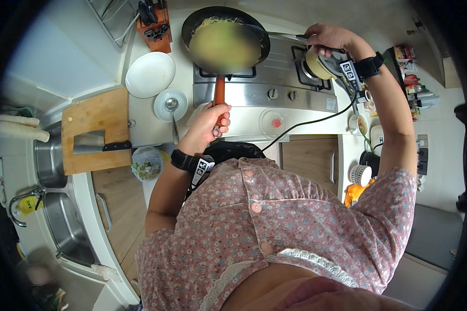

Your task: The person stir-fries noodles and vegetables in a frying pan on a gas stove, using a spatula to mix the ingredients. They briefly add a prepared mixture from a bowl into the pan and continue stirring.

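Observation:
My left hand (213, 122) is closed around the orange-brown handle (220, 92) of a dark frying pan (264, 44) on the left burner. Pale, shredded-looking food (213, 22) shows along the pan's far edge; a blur hides most of its contents. Out to the right, my right hand (329, 39) grips a long-handled cooking utensil (290, 36) with a black grip and metal shaft. The shaft runs left to the pan, and its head is lost in the blur. Below that hand, a pale yellow pot (316, 65) stands on the right burner.
A white plate (150, 74) and a bowl (162, 97) with a metal spoon (172, 106) lie left of the stove. A cleaver (91, 142) rests on the wooden board (96, 111) beside the sink (65, 228). A knife block (155, 39) stands behind; a black cable (306, 124) crosses the counter front.

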The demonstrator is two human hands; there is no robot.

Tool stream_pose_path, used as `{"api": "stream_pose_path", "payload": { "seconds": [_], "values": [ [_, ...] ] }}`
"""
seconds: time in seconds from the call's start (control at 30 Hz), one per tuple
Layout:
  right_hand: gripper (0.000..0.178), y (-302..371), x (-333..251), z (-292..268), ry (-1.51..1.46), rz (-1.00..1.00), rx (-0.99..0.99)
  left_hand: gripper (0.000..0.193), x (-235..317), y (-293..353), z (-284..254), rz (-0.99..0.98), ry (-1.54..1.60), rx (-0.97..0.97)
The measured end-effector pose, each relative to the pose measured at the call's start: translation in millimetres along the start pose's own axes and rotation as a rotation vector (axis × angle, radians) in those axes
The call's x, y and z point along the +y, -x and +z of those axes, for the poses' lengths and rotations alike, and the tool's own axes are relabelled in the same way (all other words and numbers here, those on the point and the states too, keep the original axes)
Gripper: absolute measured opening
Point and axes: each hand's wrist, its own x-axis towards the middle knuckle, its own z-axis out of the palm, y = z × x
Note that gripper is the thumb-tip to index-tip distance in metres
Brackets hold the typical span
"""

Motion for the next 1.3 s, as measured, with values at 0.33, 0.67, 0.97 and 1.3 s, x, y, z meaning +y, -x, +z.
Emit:
{"api": "stream_pose_path", "payload": {
  "seconds": [0.33,0.67,0.97,1.3],
  "values": [
    [0.027,-7.3,-60.5,-16.7,0.422,0.046,-0.068,0.016,-25.2,-17.0,19.5,0.075,0.053,0.003],
    [0.018,-20.3,-153.7,-27.7,0.923,0.138,-0.281,0.017,-39.9,-28.9,21.9,0.102,0.141,0.011],
    [0.018,-43.7,-177.9,15.0,0.989,0.034,-0.014,0.02,-38.6,-27.0,22.0,0.08,0.132,0.037],
    [0.022,-70.5,-129.5,33.6,1.078,0.055,0.175,0.019,-29.1,-18.8,18.2,0.089,0.078,0.043]
  ]
}}
